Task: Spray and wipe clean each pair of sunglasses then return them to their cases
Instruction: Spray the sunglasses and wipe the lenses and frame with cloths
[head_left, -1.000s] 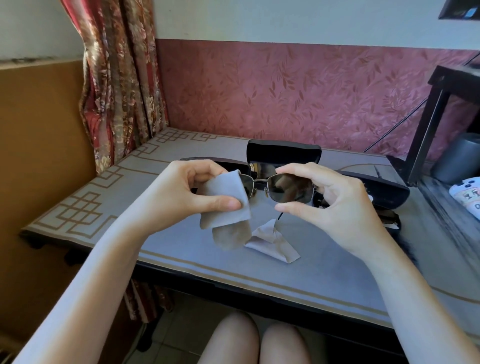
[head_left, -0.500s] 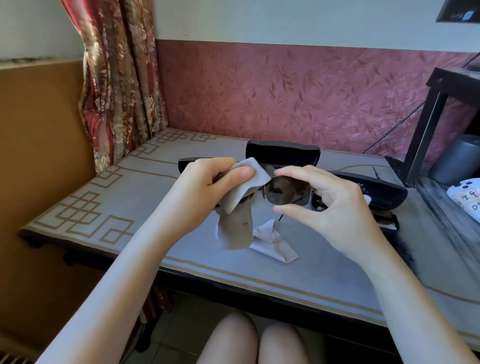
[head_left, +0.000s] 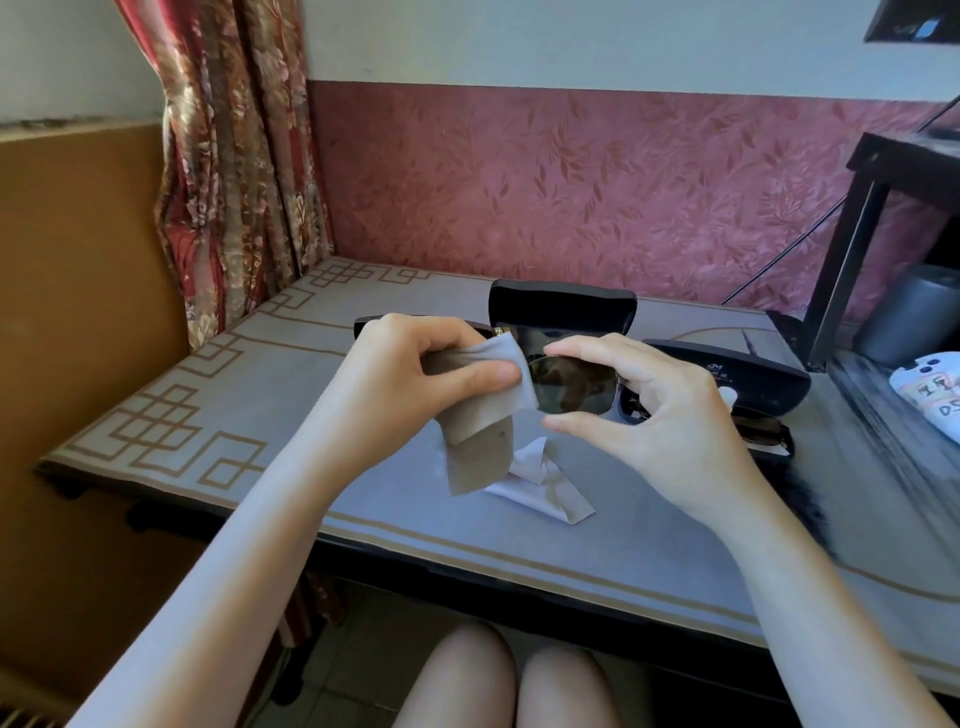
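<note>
Your right hand (head_left: 660, 415) pinches the dark-lensed metal-framed sunglasses (head_left: 571, 387) by the rim above the grey patterned worktop (head_left: 291, 374), leaving the lens face free. Your left hand (head_left: 415, 384) clamps the grey wiping cloth (head_left: 485, 410) over the other lens, while the open black hard case (head_left: 563, 312) waits behind.

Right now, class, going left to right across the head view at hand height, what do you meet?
Curtain → left hand → grey cloth → sunglasses lens → right hand → closed black case → grey canister.
</note>
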